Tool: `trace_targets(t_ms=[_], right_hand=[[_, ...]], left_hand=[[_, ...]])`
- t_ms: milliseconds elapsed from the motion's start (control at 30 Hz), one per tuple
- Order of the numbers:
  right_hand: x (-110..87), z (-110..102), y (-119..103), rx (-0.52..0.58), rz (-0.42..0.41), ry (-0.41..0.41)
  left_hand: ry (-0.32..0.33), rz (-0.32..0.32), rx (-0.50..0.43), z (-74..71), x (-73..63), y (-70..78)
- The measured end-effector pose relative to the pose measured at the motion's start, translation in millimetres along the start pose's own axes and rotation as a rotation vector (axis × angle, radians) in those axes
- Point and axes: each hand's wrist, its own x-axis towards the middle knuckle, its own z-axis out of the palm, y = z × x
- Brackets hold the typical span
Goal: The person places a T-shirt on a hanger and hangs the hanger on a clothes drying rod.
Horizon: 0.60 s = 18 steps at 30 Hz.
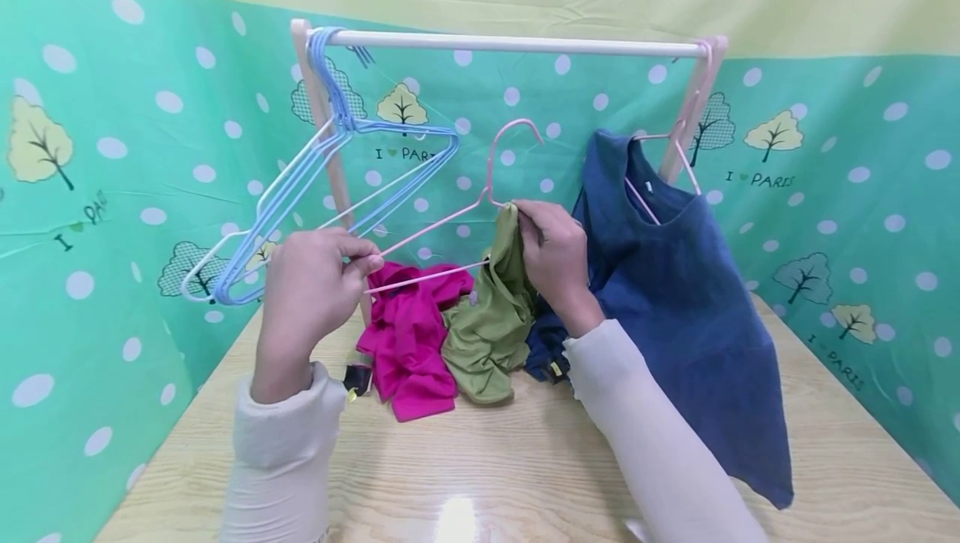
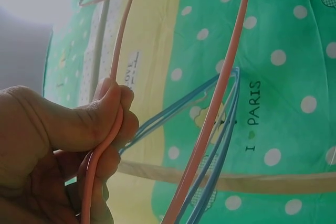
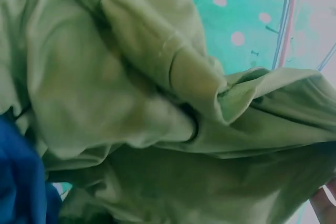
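Observation:
My left hand (image 1: 315, 289) grips a pink wire hanger (image 1: 442, 219) by one end, its hook pointing up. In the left wrist view, thumb and fingers wrap the pink wire (image 2: 119, 43). A green garment (image 1: 487, 343) hangs in folds from my right hand (image 1: 553, 251), which pinches its top edge close to the hanger's neck. The hanger's far half is hidden behind the cloth and the hand. Green fabric (image 3: 100, 87) fills most of the right wrist view, with fingertips just showing at the lower right edge.
A white rail (image 1: 510, 43) on wooden posts spans the back. Several blue and white hangers (image 1: 337, 122) hang at its left. A navy garment (image 1: 675, 301) hangs at its right on a pink hanger. A crumpled magenta garment (image 1: 412, 343) lies on the wooden table (image 1: 420, 476).

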Motion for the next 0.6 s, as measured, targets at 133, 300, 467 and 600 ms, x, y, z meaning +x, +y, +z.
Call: trace_targets(t_ms=[133,300,467,600], right_hand=[[2.0,4.3,-9.0,0.006,-0.012,0.017],[4.9,10.5,-19.7,0.019,-0.015,0.033],[6.4,10.8,-23.8,0.011,-0.003,0.012],[7.4,6.6,-22.0,0.012,-0.014,-0.051]], left_hand=[[-0.007,0.002,0.008,2.5,-0.6,3.1],[-0.014,-0.006,0.024,3.0,-1.0,4.2],[-0.012,0.004,0.013,2.7,-0.8,1.8],[-0.01,0.013,0.0,1.9,0.2,-0.2]])
